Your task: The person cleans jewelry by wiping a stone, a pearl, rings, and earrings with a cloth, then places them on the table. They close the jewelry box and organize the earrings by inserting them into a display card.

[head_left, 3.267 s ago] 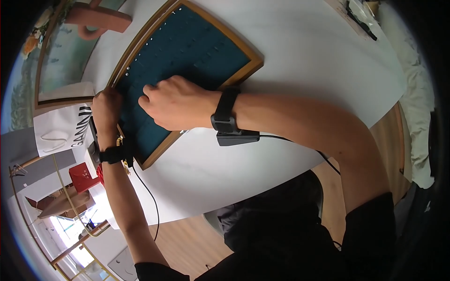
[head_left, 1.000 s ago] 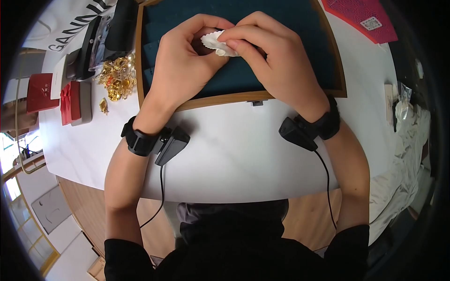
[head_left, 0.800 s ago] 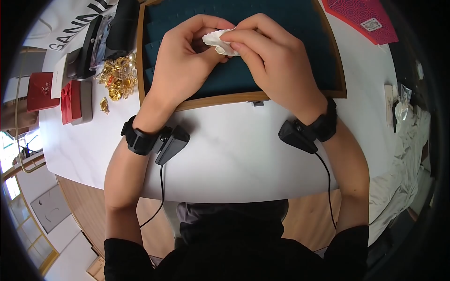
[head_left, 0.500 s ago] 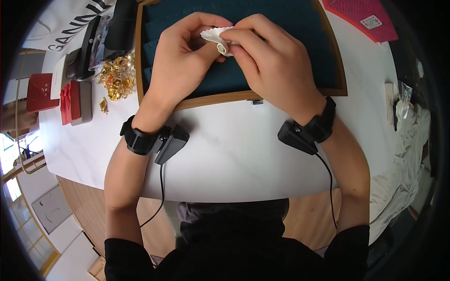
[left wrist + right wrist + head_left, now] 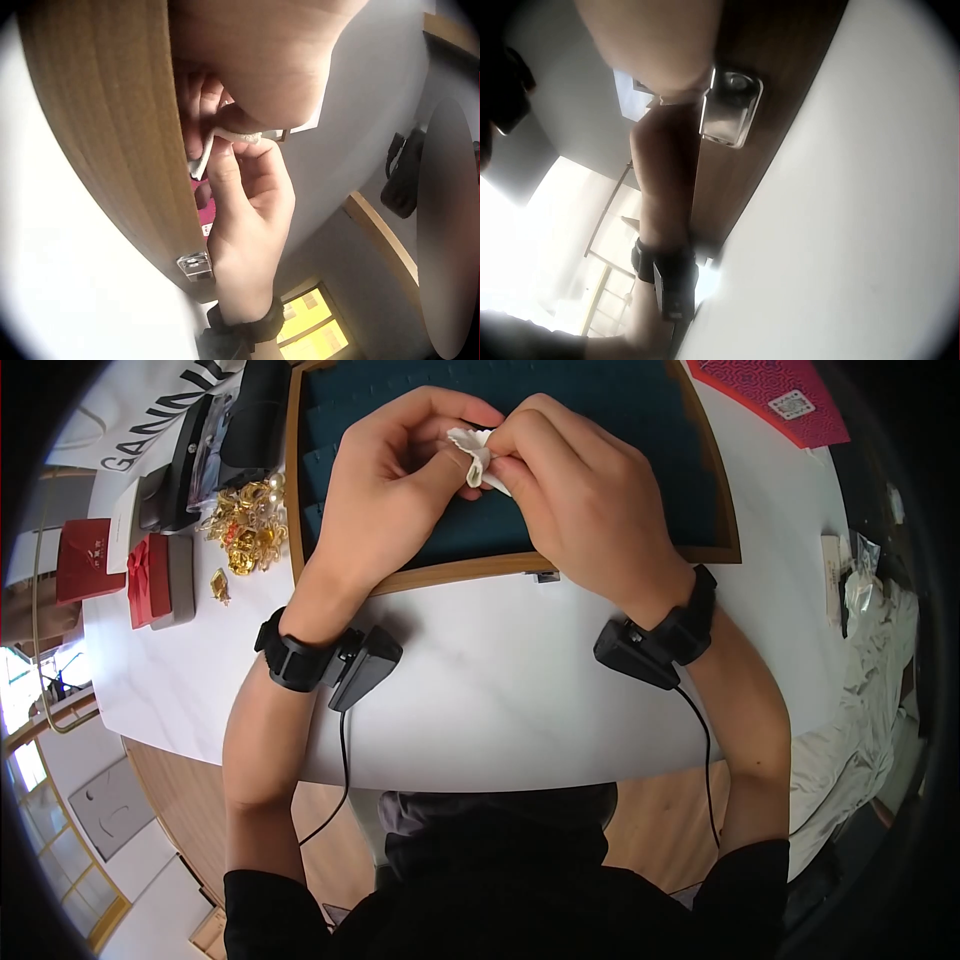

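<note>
Both hands meet above the near half of the teal-lined wooden tray (image 5: 715,520). The left hand (image 5: 385,490) and the right hand (image 5: 580,500) each pinch the small white cloth (image 5: 478,455) between thumb and curled fingertips; the cloth is bunched and folded upright between the two thumbs, and a small pale object shows in its fold, too small to identify.

The left wrist view, from below the tray's wooden rim (image 5: 112,120), shows the right hand (image 5: 244,217) with its thumb pressed on the white cloth (image 5: 217,142) from the underside, which the head view hides. The right wrist view shows neither the cloth nor any fingers; it shows only the tray's metal clasp (image 5: 731,105) on the wooden edge, the left forearm with its wrist strap (image 5: 667,274), and the white table (image 5: 855,225).

Outward from the hands, the tray rests at the far middle of the table (image 5: 500,690). At the tray's left edge lies a heap of gold jewellery (image 5: 245,520); further left stand red gift boxes (image 5: 150,575), and a magenta card (image 5: 770,395) lies off the tray's far right corner.
</note>
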### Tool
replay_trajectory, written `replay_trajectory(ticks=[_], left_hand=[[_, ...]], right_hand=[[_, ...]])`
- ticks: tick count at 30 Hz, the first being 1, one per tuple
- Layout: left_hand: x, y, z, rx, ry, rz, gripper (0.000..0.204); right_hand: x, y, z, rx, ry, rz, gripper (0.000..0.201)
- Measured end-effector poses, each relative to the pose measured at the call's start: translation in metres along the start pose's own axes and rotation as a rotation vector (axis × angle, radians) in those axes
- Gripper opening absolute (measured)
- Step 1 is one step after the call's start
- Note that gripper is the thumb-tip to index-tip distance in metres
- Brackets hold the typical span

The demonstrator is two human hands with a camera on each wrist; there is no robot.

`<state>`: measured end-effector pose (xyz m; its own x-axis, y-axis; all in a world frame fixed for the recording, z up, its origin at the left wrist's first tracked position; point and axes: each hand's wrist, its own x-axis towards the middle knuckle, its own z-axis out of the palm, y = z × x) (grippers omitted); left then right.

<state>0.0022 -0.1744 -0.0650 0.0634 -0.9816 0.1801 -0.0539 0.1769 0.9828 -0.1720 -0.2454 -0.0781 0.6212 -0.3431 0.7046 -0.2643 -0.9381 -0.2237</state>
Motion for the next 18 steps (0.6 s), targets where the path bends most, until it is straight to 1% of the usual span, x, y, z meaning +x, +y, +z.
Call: replay_trajectory(ticks=[3,5,6,10,13,15,18], left_hand=[[0.0008,0.001,-0.0035,0.014,-0.037,0.023,0.021],[0.0027,-0.0023,-0.0036,-0.03,-0.048,0.035,0.021],[0.0035,-0.0038,-0.0036,-0.072,-0.059,0.048,0.02],[0.0038,-0.0061,-0.0042,-0.086,-0.061,0.035,0.021],[0.0036,-0.005,-0.0038,-0.07,-0.021,0.016,0.022],[0.0034,-0.0042,-0.0045,-0.011,0.013,-0.01,0.022],[0.0033,-0.0042,-0.0048,-0.019,0.059,0.0,0.021]], right_hand=[[-0.0015,0.0007,0.0025,0.013,-0.012,0.005,0.016],[-0.0017,-0.0006,0.0018,0.027,0.001,0.079,0.016],[-0.0019,0.0006,0.0021,0.027,0.001,0.078,0.016],[-0.0021,0.001,0.0029,0.009,0.015,0.068,0.016],[-0.0017,0.0004,0.0022,-0.008,0.001,0.088,0.015],[-0.0019,-0.0014,0.0022,-0.018,-0.01,0.1,0.015],[0.0002,-0.0019,-0.0014,-0.007,-0.025,0.082,0.015]])
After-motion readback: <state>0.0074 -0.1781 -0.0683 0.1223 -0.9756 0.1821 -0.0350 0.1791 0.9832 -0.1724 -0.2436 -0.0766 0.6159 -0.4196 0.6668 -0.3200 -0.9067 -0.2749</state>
